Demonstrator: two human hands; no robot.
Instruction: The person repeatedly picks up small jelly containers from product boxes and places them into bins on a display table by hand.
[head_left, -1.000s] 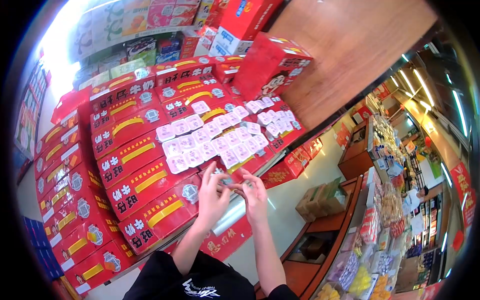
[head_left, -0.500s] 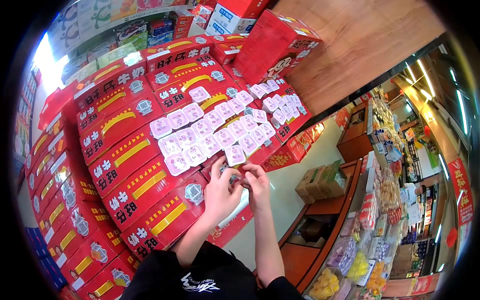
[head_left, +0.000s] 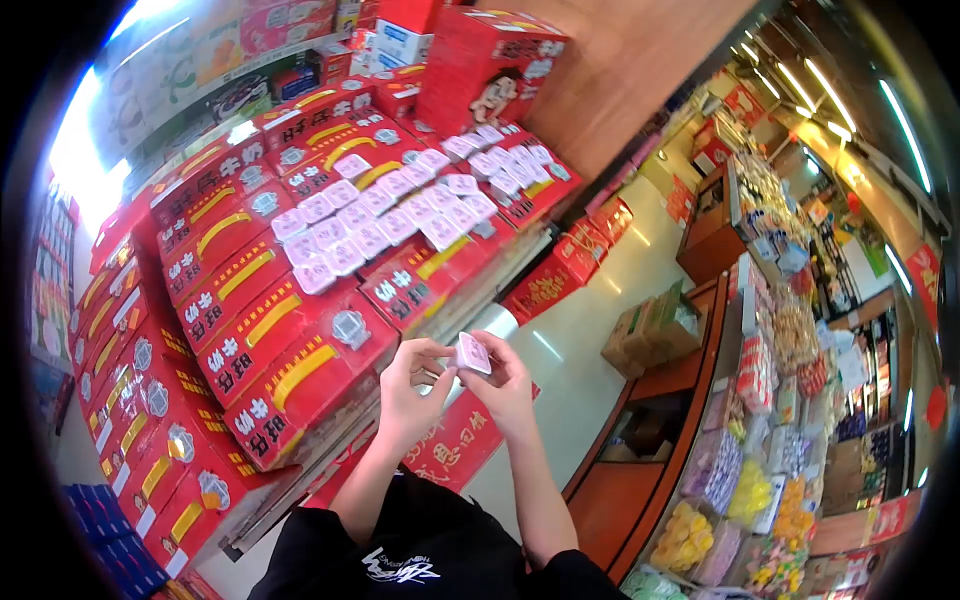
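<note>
A small pink-and-white cup (head_left: 473, 353) is raised in front of my chest, beyond the near edge of the red boxes. My right hand (head_left: 503, 375) grips it between thumb and fingers. My left hand (head_left: 413, 380) is at its left side, thumb and fingertips pinched against the cup's edge. Rows of similar pink-lidded cups (head_left: 345, 257) lie on top of the red cartons (head_left: 268, 322). A second group of such cups (head_left: 507, 182) sits farther right on the cartons.
A tall red box (head_left: 450, 80) stands behind the cups, against a wooden panel (head_left: 620, 60). Open cardboard boxes (head_left: 655, 330) rest on the floor at right, beside a counter with bagged goods (head_left: 712, 470). More red cartons (head_left: 140, 430) are stacked at left.
The view has shifted right. Both hands have drawn back from the cup rows, and one cup now shows between them. The cup nearest the hands before is gone from its row.
</note>
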